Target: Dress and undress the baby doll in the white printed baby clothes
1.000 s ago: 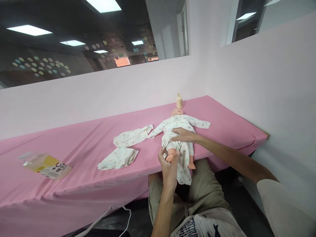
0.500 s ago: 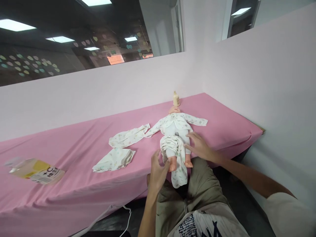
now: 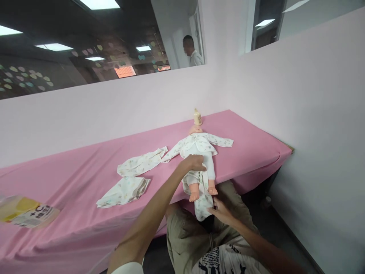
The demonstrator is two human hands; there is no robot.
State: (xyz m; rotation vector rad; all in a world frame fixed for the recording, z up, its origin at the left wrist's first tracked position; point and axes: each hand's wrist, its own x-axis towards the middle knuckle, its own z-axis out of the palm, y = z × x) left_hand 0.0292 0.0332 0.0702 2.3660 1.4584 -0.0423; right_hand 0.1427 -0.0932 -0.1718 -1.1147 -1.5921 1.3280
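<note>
A baby doll [image 3: 195,144] lies on its back, feet toward me, in an unfastened white patterned jacket. Patterned baby trousers [image 3: 203,207] are bunched around its leg on my left; their other leg hangs loose between the doll's feet, over the table edge. Across the doll's lower belly, my left hand [image 3: 195,163] is closed on the bunched top of these trousers, its fingertips partly hidden. My right hand [image 3: 221,212] is low beside the hanging trouser leg, thumb and fingers apart at its edge, below the doll's foot on my right.
On the pink-covered table [image 3: 82,171] lie a patterned garment [image 3: 142,161] and a folded patterned cloth [image 3: 124,192]. A large bottle with a yellow label [image 3: 31,213] lies at the left. A small pump bottle [image 3: 197,117] stands beyond the doll's head. A person [image 3: 194,53] shows behind the window.
My left hand has moved up from beside the doll's foot to the trousers' top and closed. My right hand has dropped from the doll's hip to the hanging trouser leg. A person has appeared behind the window.
</note>
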